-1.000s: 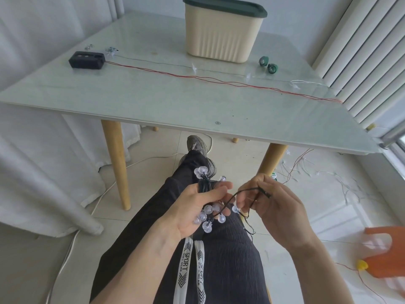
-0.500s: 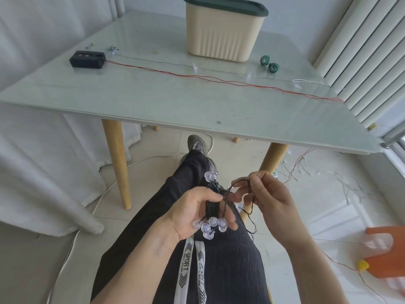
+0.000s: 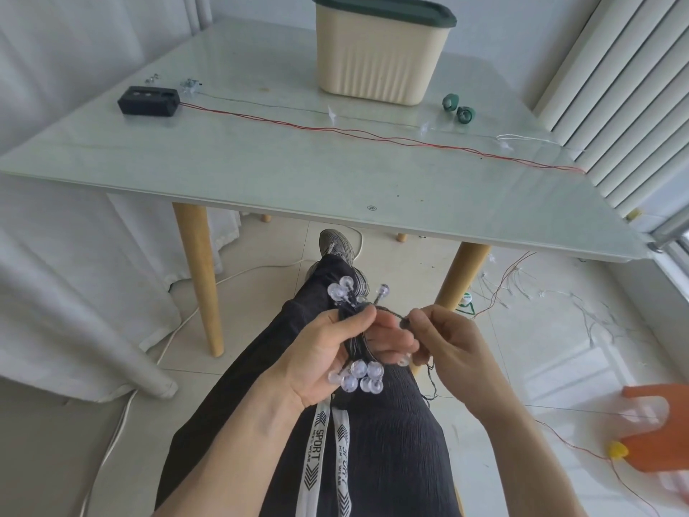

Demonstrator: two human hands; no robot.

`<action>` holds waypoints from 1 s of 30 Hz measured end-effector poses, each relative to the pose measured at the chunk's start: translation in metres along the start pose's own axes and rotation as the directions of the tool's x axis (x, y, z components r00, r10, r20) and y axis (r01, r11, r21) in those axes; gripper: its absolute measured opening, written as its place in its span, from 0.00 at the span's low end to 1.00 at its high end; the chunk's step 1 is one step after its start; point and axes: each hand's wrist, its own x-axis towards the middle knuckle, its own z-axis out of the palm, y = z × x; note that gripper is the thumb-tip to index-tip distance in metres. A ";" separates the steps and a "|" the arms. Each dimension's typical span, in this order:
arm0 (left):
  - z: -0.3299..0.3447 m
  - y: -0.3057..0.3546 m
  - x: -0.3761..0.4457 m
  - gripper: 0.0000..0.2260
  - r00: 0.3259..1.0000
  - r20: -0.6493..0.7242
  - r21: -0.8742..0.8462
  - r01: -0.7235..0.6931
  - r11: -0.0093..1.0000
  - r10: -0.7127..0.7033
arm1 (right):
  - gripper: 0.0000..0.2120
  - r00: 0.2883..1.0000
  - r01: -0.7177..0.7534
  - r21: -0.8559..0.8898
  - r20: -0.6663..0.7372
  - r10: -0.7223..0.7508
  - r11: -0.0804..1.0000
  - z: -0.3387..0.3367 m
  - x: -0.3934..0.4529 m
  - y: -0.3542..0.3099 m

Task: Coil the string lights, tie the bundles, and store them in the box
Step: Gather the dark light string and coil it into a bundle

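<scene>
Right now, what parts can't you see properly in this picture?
- Inside of the box: head view, its green lid covers it.
- Middle of the string lights bundle: the left hand wraps it.
- Wire end pinched by the right hand: fingers hide it; any knot is too small to tell.
- Orange object: cut off by the right edge.

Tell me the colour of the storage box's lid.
Dark green lid, on a cream ribbed box; head view.

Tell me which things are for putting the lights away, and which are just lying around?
For the job:
lights, bundled in the left hand
wire end, pinched by the right hand
box
red wire on the table

Lying about:
black case
green rings
orange thing
</scene>
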 end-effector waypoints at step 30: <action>-0.005 -0.009 0.009 0.15 0.985 -0.148 0.378 0.136 0.916 -0.085 | 0.08 0.980 0.172 -0.487 0.170 -0.100 0.856 0.000 -0.024 -0.032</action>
